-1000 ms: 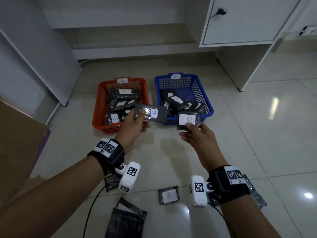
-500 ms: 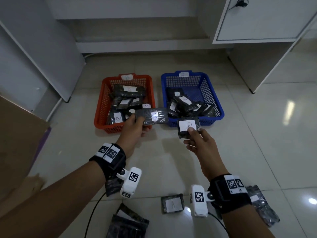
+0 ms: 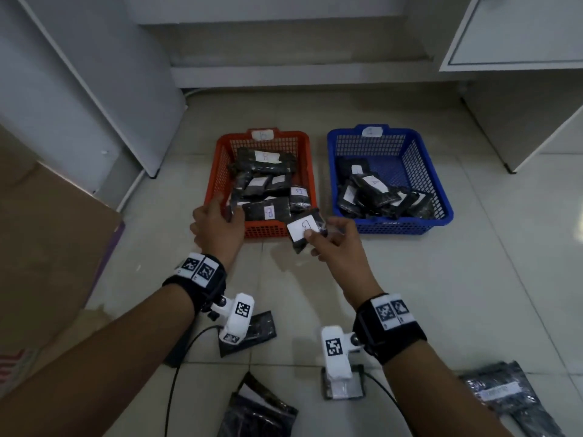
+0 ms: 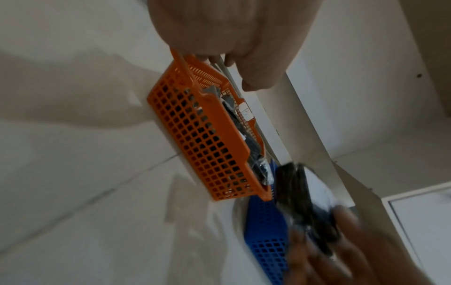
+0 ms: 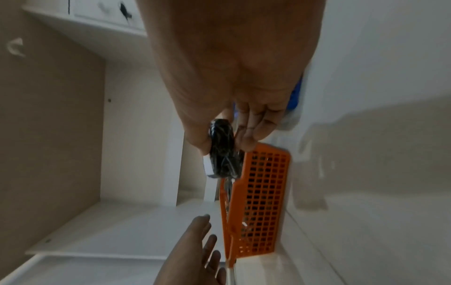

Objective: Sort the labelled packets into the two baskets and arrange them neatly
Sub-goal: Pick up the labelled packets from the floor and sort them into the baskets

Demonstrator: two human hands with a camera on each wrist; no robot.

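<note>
A red basket with a B tag and a blue basket with an A tag stand side by side on the floor, both holding black labelled packets. My left hand hovers over the red basket's front left corner with loose fingers and holds nothing. A packet marked B lies just right of it, inside the basket. My right hand pinches another B packet at the red basket's front right corner. The right wrist view shows that packet edge-on between thumb and fingers.
Loose black packets lie on the tiles near me: one under the left wrist, one under the right wrist camera, others at the bottom and bottom right. Cardboard leans at left. A white cabinet stands behind the blue basket.
My left hand carried its B packet over the red basket, laid it at the front and let go. My right hand moved left with its B packet, from the blue basket to the red one.
</note>
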